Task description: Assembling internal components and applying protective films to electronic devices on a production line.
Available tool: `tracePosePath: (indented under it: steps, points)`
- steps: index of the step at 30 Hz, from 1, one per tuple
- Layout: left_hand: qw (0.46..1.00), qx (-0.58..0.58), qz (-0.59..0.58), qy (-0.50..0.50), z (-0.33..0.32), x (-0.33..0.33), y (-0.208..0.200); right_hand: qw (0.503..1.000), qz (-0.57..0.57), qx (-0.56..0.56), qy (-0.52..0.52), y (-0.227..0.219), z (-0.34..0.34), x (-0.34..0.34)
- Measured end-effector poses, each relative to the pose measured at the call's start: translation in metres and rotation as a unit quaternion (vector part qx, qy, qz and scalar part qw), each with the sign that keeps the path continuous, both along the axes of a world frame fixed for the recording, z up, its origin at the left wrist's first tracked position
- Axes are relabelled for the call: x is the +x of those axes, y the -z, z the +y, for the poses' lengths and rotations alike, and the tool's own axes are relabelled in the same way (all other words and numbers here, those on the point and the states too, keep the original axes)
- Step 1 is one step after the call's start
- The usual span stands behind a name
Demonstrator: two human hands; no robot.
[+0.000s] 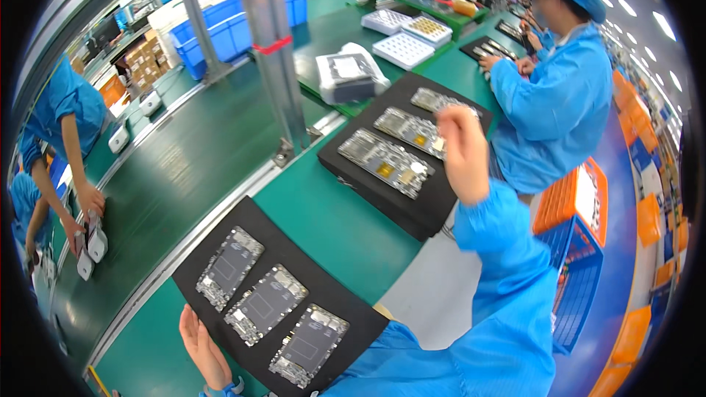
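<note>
In front of me a thin black mat (246, 231) carries three grey circuit boards: a left one (229, 267), a middle one (265, 304) and a right one (309, 345). My left hand (204, 345) rests at the mat's left edge, fingers stretched out and holding nothing. Farther off stands a thick black foam block (393, 209) bearing three more boards: a near one (386, 163), a middle one (409, 131) and a far one (441, 100). Over the block's right side is my right hand (465, 151), its fingers bent together beside the middle board. Whatever lies between those fingertips is hidden.
A metal post (268, 51) rises at the left of the green bench (323, 228), beside a conveyor belt (191, 162). White trays (403, 50) and a wrapped package (351, 73) stand behind. Co-workers (555, 95) work around; orange and blue crates (577, 250) are at right.
</note>
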State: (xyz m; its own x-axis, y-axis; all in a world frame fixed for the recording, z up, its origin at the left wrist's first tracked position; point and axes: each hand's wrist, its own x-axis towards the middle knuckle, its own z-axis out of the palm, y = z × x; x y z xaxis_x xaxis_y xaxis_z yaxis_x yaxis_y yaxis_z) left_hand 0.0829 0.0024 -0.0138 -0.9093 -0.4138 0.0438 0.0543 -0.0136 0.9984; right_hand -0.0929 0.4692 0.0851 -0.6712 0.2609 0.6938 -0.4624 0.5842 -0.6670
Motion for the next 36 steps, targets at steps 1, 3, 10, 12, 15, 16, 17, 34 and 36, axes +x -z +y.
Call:
tracePosePath:
  steps: [1,3,10,12,15,16,17,34,36]
  points:
    - [1.0,-0.013,-0.004,-0.01,0.003,-0.002,-0.003,0.992,0.034,0.105,-0.053,-0.007,-0.004,-0.04]
    - [1.0,0.005,0.002,-0.017,0.003,0.0,-0.002,0.935,0.003,0.347,-0.073,-0.019,-0.013,-0.105]
    - [1.0,-0.012,0.0,0.018,0.0,-0.001,-0.007,0.738,-0.127,0.653,0.109,0.036,-0.018,-0.226]
    - [0.997,-0.056,-0.015,0.043,0.003,-0.003,-0.015,0.745,-0.122,0.645,0.118,0.045,-0.016,-0.235]
    - [0.992,-0.113,-0.019,0.055,0.001,-0.001,-0.016,0.749,-0.054,0.645,0.141,0.054,-0.013,-0.244]
    - [0.987,-0.148,-0.016,0.064,0.001,-0.001,-0.015,0.749,-0.055,0.647,0.135,0.058,-0.017,-0.249]
    - [0.987,-0.143,-0.023,0.062,0.001,-0.001,-0.014,0.744,-0.054,0.652,0.134,0.061,-0.021,-0.253]
    - [0.976,-0.213,-0.039,0.035,0.004,-0.001,-0.022,0.759,-0.131,0.632,0.08,0.037,-0.022,-0.234]
    - [0.976,-0.198,-0.074,0.048,0.002,0.0,-0.022,0.754,-0.115,0.642,0.074,0.031,-0.02,-0.224]
